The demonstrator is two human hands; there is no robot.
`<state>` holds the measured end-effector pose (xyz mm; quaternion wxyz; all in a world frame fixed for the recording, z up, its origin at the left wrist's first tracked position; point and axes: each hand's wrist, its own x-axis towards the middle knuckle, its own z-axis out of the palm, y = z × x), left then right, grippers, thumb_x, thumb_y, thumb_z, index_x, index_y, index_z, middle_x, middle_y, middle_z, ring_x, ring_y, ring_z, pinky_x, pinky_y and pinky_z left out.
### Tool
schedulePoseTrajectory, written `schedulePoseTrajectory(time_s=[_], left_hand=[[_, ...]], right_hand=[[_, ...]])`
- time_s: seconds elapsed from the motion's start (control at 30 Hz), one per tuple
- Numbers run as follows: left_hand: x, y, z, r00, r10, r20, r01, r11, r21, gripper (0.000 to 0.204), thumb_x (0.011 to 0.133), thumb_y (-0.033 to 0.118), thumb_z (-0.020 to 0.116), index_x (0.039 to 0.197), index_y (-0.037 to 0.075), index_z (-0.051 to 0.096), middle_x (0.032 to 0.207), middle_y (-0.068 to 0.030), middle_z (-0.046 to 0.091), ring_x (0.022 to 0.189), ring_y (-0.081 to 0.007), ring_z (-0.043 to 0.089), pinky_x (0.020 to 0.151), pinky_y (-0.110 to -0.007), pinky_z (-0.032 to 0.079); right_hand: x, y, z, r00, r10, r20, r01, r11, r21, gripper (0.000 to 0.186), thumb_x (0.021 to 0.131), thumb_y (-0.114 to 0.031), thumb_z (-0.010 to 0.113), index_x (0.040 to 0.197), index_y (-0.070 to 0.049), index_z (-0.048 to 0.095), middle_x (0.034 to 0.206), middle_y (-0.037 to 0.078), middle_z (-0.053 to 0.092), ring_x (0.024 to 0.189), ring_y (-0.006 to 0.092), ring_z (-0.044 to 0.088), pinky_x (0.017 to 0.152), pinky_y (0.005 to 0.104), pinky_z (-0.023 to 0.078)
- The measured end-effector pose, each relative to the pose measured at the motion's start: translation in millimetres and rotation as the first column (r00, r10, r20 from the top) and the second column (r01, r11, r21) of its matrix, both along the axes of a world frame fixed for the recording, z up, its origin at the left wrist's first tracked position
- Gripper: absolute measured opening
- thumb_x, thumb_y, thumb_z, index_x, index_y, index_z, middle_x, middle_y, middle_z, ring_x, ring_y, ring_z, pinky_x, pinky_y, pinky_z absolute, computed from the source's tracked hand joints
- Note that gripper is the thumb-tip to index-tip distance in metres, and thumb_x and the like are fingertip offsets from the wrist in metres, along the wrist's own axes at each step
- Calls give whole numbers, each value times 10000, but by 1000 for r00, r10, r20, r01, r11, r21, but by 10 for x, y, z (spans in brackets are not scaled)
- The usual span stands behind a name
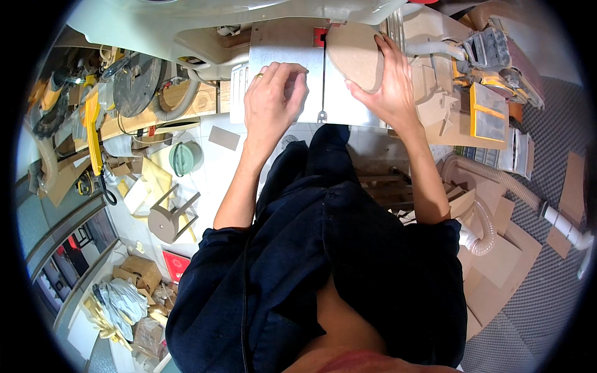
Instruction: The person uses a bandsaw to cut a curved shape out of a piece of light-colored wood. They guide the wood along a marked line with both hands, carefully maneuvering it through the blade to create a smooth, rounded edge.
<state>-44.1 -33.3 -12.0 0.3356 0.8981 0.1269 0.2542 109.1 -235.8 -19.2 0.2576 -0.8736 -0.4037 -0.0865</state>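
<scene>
A rounded brown fibreboard piece (356, 57) lies flat on the metal machine table (283, 46), to the right of its slot. My right hand (393, 81) grips the piece by its right and near edges, thumb at the near side and fingers along the far right. My left hand (275, 93) rests on the table left of the slot with its fingers curled in. Whatever lies under those fingers, if anything, is hidden. A red insert (319, 37) sits in the table at the slot's far end, close to the piece.
The pale machine body (186, 22) spans the far side. Board offcuts (435, 102) and a belt sander (497, 56) stand at the right, with hoses (497, 177) below. On the left floor are a green bucket (182, 159) and a stool (166, 222).
</scene>
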Motion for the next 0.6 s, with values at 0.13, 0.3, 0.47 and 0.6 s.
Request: schedulePoseTrajectory(time_s=[0.13,0.3,0.47,0.6], left_hand=[[1,0,4,1000,2,-2,-2,1000,1,96,976,133,723,1050,87,765,896,-49,692,735,-161,653,663,-296,537],[-1,7,3,1000,-6,7,6,1000,-3,97,976,131,723,1053,88,765,892,-48,691,739,-161,652,662,-296,536],[1,2,15,1000,-4,3,4,1000,-3,98,976,127,723,1053,86,767,891,-48,690,736,-160,648,659,-295,533],[14,-15,9,1000,4,28,-3,999,-32,85,933,105,732,1017,94,741,857,-38,679,733,-189,653,701,-334,515]], right_hand=[[5,-1,5,1000,8,2,-8,1000,15,1080,750,-441,903,1596,-34,370,1599,242,437,1482,413,431,1224,543,342],[-4,-12,-4,1000,9,-1,-9,1000,10,1082,748,-451,908,1590,-27,375,1592,247,441,1483,412,427,1230,551,343],[-11,-15,-1,1000,4,-2,-4,1000,8,1074,751,-461,911,1574,-6,392,1581,249,450,1477,415,431,1229,548,345],[-15,-10,-1,1000,6,9,-6,1000,17,1076,751,-472,915,1569,0,398,1576,249,455,1469,417,437,1224,542,352]])
